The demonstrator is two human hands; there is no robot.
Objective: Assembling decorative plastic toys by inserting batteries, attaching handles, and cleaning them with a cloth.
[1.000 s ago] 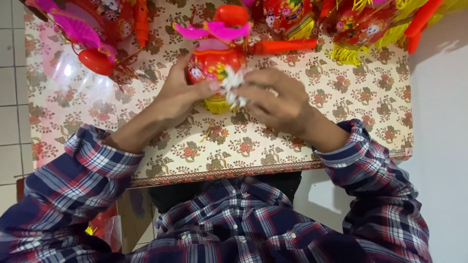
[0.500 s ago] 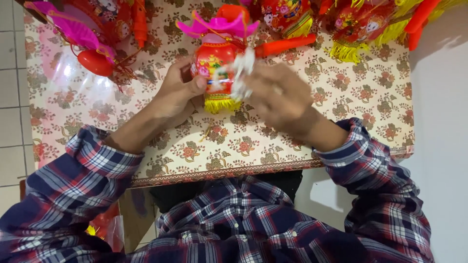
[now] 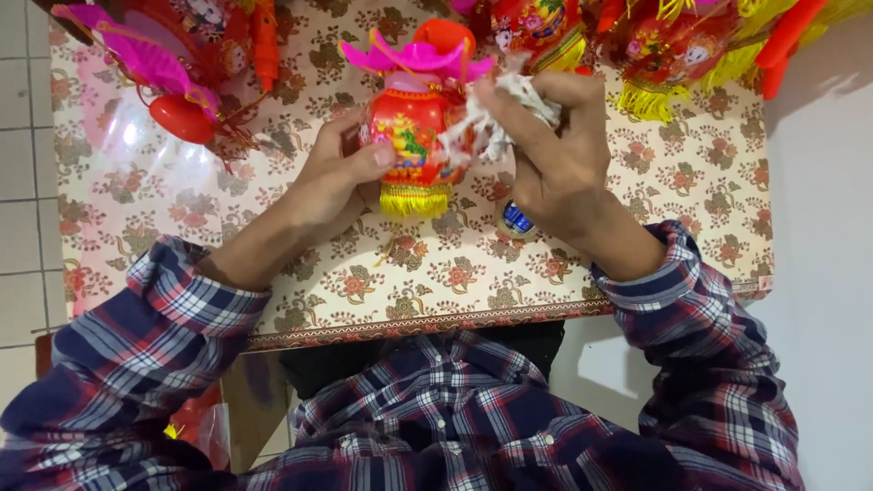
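My left hand [image 3: 341, 177] is grasping a red lantern [image 3: 409, 145] with a yellow fringe over the far middle of the floral table [image 3: 436, 282]. My right hand [image 3: 546, 150] is clenching white string [image 3: 473, 127] just right of it.

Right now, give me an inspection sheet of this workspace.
Surface: table under a floral cloth, clear plastic over its left part.
Job's things: small red lantern with pink top and yellow fringe; white crumpled wad at its right side.
Clutter: more red lanterns along the far edge; a small round blue-topped object.
Hands: left hand grips the lantern; right hand holds the wad.
Cables: nothing seen.
Surroundings: tiled floor left, pale floor right.
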